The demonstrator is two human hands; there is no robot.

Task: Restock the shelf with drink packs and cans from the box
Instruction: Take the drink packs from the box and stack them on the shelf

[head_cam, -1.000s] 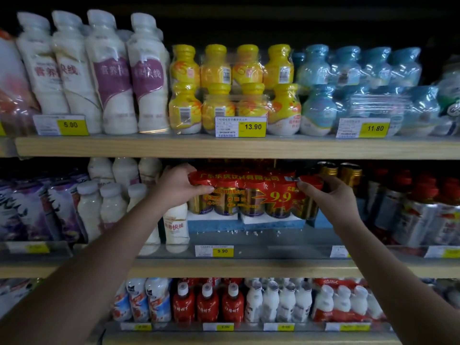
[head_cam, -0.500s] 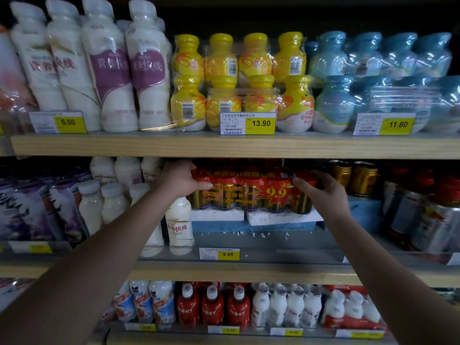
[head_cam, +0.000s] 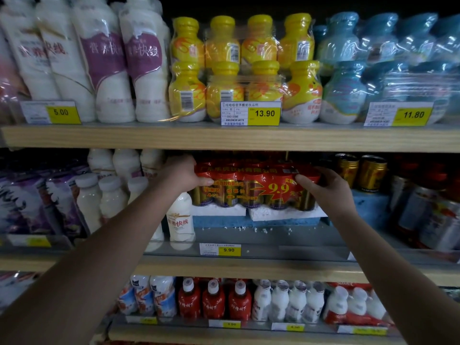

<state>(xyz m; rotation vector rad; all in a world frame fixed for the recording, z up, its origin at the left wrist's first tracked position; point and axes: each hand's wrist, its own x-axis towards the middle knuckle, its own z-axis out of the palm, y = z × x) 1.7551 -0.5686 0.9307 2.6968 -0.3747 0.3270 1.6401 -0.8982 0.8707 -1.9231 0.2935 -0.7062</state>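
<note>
Item: shrink-wrapped can pack, red film with "9.9" printed on it, gold cans showing below the wrap. Location: middle shelf, centre of the frame, seated on white foam slabs over a blue foam block. Long axis: runs left to right across the frame, parallel to the shelf edge. Grip, left hand: clasped on the pack's left end, thumb laid across the front face, fingers hidden round the far side. Grip, right hand: clasped on the right end, thumb on the front near the top, fingers wrapped behind. The pack lies directly between the two hands, each about equally near its own end. Neighbours: a white bottle just beside the lower left corner of the pack; two loose gold cans standing to its right, near the right hand. White crumbs litter the shelf in front. Judgement: the pack appears already seated; any further push would go straight back, into the dark of the shelf.
</note>
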